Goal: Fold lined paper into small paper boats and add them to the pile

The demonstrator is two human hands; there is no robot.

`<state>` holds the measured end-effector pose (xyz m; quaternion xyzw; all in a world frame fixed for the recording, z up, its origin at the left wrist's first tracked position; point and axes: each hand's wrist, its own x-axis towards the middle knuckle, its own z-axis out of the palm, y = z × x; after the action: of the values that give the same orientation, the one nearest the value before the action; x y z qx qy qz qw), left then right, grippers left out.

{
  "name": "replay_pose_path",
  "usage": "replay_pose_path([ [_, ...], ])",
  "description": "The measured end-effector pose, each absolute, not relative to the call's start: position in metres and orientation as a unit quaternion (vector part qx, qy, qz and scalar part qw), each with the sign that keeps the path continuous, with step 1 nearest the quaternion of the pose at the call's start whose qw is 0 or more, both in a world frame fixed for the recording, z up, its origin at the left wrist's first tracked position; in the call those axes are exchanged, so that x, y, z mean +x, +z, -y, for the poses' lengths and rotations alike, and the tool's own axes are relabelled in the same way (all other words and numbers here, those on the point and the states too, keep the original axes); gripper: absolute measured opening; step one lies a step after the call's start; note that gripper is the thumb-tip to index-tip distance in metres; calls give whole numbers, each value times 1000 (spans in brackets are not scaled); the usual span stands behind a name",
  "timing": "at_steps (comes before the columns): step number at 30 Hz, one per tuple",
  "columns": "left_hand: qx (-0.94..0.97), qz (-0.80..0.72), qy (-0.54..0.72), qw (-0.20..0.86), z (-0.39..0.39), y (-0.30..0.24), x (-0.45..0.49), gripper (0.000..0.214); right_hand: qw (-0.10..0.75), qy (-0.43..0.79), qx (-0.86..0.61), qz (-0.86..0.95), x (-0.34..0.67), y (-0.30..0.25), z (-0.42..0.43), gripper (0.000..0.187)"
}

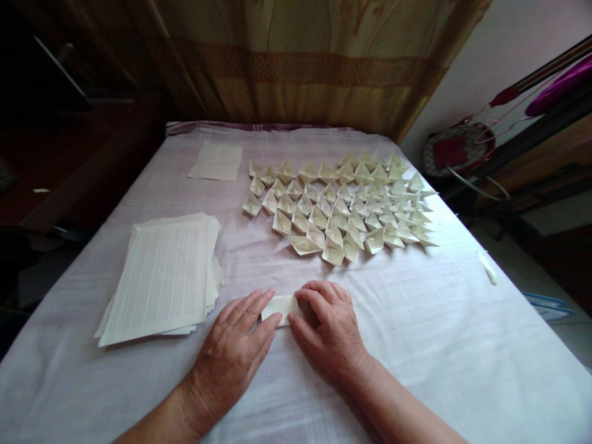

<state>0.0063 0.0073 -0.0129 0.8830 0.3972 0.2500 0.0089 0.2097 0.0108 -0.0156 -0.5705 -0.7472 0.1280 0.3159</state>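
A small folded strip of white paper lies flat on the cloth between my two hands. My left hand rests at its left end, fingers stretched out and thumb apart, the tips touching the paper. At the right end, my right hand has its fingers bent, with thumb and forefinger on the paper; that end is partly hidden under them. Beyond the hands stand many folded paper boats in close, uneven rows. Left of my left hand is a stack of lined paper sheets, its edges not squared.
A single sheet of paper lies at the back left of the cloth-covered table. Near the right edge is a small white scrap. A curtain hangs behind, and a patterned bag is off to the right.
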Motion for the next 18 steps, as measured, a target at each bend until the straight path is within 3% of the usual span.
replay_pose_path([
  [4,871,-404,278,36,-7,-14,4,19,373,128,-523,755,211,-15,-9,13],
  [7,850,-425,302,71,-9,-12,1,27,386,139,-479,776,215,-14,-4,14],
  [18,880,-375,269,112,-11,-4,1,30,282,126,-500,809,223,-14,10,22],
])
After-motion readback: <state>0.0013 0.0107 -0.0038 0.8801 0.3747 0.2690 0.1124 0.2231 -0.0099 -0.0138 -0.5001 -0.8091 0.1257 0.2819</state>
